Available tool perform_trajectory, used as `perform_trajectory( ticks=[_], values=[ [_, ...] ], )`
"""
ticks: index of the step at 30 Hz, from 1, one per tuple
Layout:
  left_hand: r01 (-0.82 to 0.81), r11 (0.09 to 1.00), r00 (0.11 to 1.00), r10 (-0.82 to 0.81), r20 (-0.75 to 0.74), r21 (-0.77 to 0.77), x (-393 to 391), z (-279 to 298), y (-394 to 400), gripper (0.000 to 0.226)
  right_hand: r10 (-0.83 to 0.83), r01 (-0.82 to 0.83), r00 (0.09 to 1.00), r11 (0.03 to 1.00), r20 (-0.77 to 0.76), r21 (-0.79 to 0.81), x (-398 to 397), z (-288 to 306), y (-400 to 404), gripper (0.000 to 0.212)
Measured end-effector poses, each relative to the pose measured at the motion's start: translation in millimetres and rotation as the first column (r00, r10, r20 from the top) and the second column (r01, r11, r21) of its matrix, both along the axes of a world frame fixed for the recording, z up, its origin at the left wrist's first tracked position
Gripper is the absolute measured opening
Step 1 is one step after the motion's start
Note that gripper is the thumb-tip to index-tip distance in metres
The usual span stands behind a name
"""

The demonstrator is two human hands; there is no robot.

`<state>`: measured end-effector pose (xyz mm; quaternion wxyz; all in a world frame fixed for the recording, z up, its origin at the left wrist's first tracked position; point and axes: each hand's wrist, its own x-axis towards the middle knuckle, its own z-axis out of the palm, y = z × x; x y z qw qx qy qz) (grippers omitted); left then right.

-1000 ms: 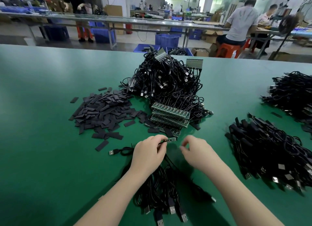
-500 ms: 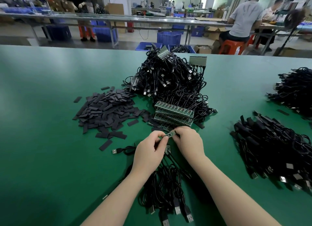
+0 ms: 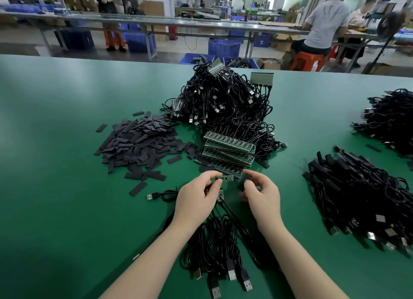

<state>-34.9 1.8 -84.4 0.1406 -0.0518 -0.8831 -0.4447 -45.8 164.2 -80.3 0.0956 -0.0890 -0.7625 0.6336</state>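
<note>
A green worktable (image 3: 67, 187) filled the foreground of a factory hall, where a seated person (image 3: 324, 24) worked at a long bench beyond blue crates (image 3: 224, 47). Near the table's front edge, a person's left hand (image 3: 196, 200) pinched a small circuit board (image 3: 226, 178) between thumb and forefinger, holding it just in front of a stack of board panels (image 3: 228, 149). A second small board (image 3: 220, 195) showed below the left fingers, and thin black wires ran from it toward the cable bundle (image 3: 214, 243) that lay between the forearms, plugs pointing to the near edge. The right hand (image 3: 262, 198) hovered just beside the small circuit board, apart from it, with its fingers curled; through the blur it could not be told whether it held anything. One loose plug (image 3: 152, 196) lay to the left of the left hand. A pile of black strips (image 3: 138, 142) sat left of the stack, a tall heap of cables (image 3: 223, 106) rose behind it, and a sleeved cable pile (image 3: 357, 191) and a far cable heap (image 3: 391, 117) lay well apart at the right.
</note>
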Motion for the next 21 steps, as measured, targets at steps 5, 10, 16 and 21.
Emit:
perform_trajectory(
  ticks=[5,10,16,21],
  values=[
    [0.026,1.000,1.000,-0.026,0.004,0.009,1.7,0.1,-0.5,0.025,0.023,-0.026,1.000,0.956,-0.015,-0.294,8.3,-1.6,-3.2,0.020],
    [0.016,0.993,0.999,-0.011,0.041,-0.119,-3.2,4.5,1.8,0.021,0.048,-0.076,0.995,0.928,-0.084,-0.365,10.2,-2.7,4.9,0.023],
    [0.016,0.930,1.000,-0.022,-0.012,-0.367,-12.1,12.4,11.5,0.029,0.078,-0.109,0.993,0.912,-0.093,-0.395,10.6,-0.7,5.4,0.018],
    [0.027,0.985,1.000,-0.027,0.006,-0.173,-6.7,1.8,14.3,0.031,0.075,-0.110,0.990,0.941,-0.119,-0.319,10.0,4.1,11.9,0.018]
  ],
)
